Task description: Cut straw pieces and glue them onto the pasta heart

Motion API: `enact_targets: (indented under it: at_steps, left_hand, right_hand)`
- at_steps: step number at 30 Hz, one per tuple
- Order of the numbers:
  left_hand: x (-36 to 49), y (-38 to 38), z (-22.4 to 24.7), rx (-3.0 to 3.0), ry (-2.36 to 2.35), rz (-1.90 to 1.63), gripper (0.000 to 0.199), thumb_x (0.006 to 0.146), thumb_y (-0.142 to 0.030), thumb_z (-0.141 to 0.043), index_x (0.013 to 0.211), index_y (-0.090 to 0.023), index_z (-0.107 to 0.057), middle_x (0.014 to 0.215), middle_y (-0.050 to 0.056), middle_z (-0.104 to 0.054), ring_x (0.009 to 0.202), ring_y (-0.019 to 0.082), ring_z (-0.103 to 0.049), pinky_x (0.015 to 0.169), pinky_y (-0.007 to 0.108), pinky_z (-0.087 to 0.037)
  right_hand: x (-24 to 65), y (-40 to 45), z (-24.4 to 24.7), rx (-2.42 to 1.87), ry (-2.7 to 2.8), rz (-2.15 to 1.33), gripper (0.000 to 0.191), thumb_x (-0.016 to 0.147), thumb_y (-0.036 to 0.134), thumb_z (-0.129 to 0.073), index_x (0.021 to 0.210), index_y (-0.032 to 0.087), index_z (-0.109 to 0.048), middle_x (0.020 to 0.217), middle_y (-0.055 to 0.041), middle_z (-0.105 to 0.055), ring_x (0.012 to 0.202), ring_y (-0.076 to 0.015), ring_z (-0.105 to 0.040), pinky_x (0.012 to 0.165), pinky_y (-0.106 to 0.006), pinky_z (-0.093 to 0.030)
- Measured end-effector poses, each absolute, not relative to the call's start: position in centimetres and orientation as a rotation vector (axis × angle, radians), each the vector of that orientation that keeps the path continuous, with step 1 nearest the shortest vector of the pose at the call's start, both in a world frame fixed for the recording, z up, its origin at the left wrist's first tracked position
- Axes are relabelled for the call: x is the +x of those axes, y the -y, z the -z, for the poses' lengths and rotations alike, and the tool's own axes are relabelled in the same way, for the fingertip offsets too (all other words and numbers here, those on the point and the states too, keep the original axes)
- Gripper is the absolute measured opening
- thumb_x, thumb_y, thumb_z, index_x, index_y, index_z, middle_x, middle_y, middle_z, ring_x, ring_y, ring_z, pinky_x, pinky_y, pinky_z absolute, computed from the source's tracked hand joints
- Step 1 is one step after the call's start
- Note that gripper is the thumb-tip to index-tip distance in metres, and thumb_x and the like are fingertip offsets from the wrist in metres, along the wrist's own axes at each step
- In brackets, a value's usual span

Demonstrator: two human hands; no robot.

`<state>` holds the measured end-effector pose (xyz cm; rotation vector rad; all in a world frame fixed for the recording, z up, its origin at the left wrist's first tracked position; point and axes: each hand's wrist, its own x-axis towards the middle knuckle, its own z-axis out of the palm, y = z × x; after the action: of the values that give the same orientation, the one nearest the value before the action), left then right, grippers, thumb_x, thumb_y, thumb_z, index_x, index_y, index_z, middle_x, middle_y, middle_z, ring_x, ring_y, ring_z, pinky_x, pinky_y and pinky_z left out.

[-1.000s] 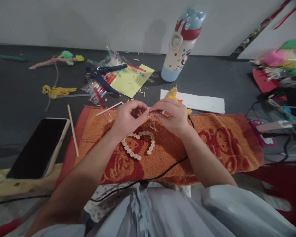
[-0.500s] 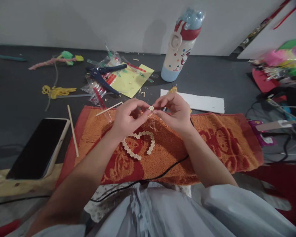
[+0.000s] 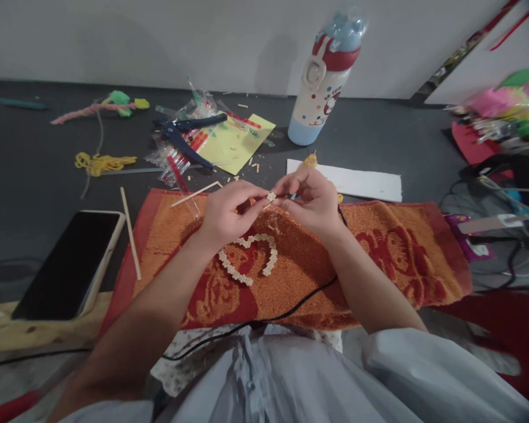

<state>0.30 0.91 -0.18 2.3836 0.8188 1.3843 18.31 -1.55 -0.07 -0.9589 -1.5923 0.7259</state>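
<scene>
Between the fingertips of both hands is a small cream flower-shaped piece (image 3: pixel 271 197). My left hand (image 3: pixel 233 208) pinches its left side, and my right hand (image 3: pixel 311 200) pinches its right side. Below them, a heart-shaped outline of small cream pieces (image 3: pixel 234 272) lies on the orange towel (image 3: pixel 300 276), with a gap at its lower right. One thin pale stick (image 3: pixel 194 194) lies by my left hand, and another (image 3: pixel 130 233) rests across the towel's left edge. Behind my right hand are a yellow-tipped tool (image 3: pixel 309 160), partly hidden, and a white strip (image 3: pixel 365 182).
A phone (image 3: pixel 70 264) lies at the left. Blue-handled pliers (image 3: pixel 185 140) rest on clear packets beside yellow paper (image 3: pixel 242 144) with small bits. A bottle (image 3: pixel 320 94) stands at the back. A black cable (image 3: pixel 304 299) crosses the towel; more cables lie at the right.
Both hands have shifted very slightly, and the flower-shaped piece between them now sits a little lower and shows more of its face. The heart-shaped outline has not moved.
</scene>
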Motion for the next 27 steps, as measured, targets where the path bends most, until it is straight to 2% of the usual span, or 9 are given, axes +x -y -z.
enact_targets:
  at_steps: [11,15,21,27]
  left_hand:
    - [0.3,-1.2,0.7,2.417,-0.749,-1.388,0.009,0.086,-0.018,-0.062,0.09,-0.018,-0.069,0.084,0.003,-0.074,0.075,0.011,-0.067,0.068,0.024,-0.053]
    - [0.3,-1.3,0.7,2.384,-0.756,-1.32,0.013,0.088,-0.02,-0.059,0.095,-0.019,-0.07,0.089,0.004,-0.074,0.078,0.011,-0.067,0.067,0.023,-0.052]
    - [0.3,-1.3,0.8,2.236,-0.989,-1.177,0.011,0.084,-0.026,-0.061,0.09,-0.018,-0.068,0.083,0.003,-0.071,0.062,0.009,-0.06,0.056,0.021,-0.048]
    - [0.2,-1.8,1.2,2.137,-1.123,-1.243,0.01,0.079,-0.024,-0.063,0.086,-0.018,-0.065,0.08,0.002,-0.07,0.057,0.008,-0.056,0.053,0.02,-0.046]
  right_hand:
    - [18.4,1.5,0.1,-0.944,1.616,-0.706,0.03,0.075,0.024,-0.071,0.076,0.024,-0.041,0.076,0.0027,-0.06,0.072,-0.0115,-0.06,0.067,-0.031,-0.052]
    - [18.4,1.6,-0.3,-0.959,1.567,-0.767,0.032,0.073,0.028,-0.075,0.078,0.023,-0.044,0.076,0.0026,-0.061,0.071,-0.011,-0.061,0.067,-0.029,-0.052]
    - [18.3,1.1,-0.2,-1.043,1.478,-0.93,0.039,0.068,0.043,-0.078,0.081,0.022,-0.048,0.078,0.0015,-0.064,0.072,-0.0119,-0.064,0.069,-0.03,-0.055]
    - [18.7,0.5,0.6,-1.128,1.491,-0.94,0.038,0.069,0.047,-0.077,0.079,0.021,-0.051,0.074,0.0017,-0.064,0.068,-0.0122,-0.063,0.065,-0.032,-0.056]
